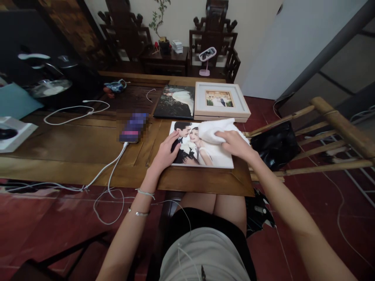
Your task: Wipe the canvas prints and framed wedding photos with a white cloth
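A glossy photo panel [218,159] with a couple's portrait lies flat on the wooden table in front of me. My left hand [166,151] rests on its left edge, fingers stretched out over the print. In my right hand [237,144] is a bunched white cloth [218,128], pressed on the upper right part of the panel and covering that corner. Just behind stand a dark photo panel [174,105] with a white gown in it and a pale framed photo [219,99], both lying flat.
A phone [133,128] on a white charging cable [113,166] lies left of the panel. Farther left are a white box [14,134] and a glass pot [52,88]. A bamboo chair [319,136] holding a black bag [277,146] stands at right. The table's front edge [205,187] is near my lap.
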A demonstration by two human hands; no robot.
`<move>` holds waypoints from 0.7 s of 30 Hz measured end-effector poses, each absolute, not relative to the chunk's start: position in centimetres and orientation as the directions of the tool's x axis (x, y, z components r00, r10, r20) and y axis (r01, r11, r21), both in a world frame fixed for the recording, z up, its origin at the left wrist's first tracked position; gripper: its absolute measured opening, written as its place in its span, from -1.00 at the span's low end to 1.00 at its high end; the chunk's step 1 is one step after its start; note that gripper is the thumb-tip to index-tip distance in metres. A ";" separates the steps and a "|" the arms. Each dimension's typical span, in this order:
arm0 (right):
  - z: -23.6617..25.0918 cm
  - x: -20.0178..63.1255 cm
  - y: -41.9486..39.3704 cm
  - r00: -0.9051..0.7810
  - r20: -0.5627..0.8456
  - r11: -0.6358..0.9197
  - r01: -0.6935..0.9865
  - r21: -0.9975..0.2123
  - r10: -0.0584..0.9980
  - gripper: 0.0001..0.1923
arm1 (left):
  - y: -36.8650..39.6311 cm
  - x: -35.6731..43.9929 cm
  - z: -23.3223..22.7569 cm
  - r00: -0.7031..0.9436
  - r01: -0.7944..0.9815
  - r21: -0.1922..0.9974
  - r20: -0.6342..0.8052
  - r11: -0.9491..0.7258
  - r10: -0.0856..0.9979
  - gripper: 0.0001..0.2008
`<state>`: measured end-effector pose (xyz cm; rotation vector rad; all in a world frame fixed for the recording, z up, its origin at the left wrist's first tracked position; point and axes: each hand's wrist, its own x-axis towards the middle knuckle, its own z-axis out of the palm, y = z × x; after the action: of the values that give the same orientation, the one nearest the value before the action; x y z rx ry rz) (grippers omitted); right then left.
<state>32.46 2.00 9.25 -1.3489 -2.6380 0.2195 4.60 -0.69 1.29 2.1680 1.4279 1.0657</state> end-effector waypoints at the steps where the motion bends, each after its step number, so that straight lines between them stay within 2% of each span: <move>1: 9.2 32.3 3.0 -0.568 0.104 0.576 0.790 -0.209 0.816 -0.44 | -0.7 4.6 1.4 0.218 0.637 0.633 0.400 -0.441 0.890 -0.61; 8: 7.7 31.0 3.9 -0.490 0.176 0.517 0.836 -0.184 0.854 -0.41 | -0.8 4.6 1.6 0.220 0.644 0.629 0.393 -0.436 0.893 -0.62; 17: 7.1 32.1 -8.5 -0.631 0.084 0.635 0.755 -0.163 0.772 -0.39 | -0.6 4.7 1.2 0.207 0.643 0.624 0.417 -0.444 0.885 -0.63; 21: 7.3 32.1 -10.5 -0.678 0.060 0.675 0.711 -0.197 0.733 -0.37 | -0.7 4.7 1.4 0.209 0.645 0.623 0.412 -0.442 0.887 -0.63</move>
<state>32.15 -10.48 7.31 -1.1920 -2.7503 0.2382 4.69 -0.66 1.39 2.1738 1.4381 1.0759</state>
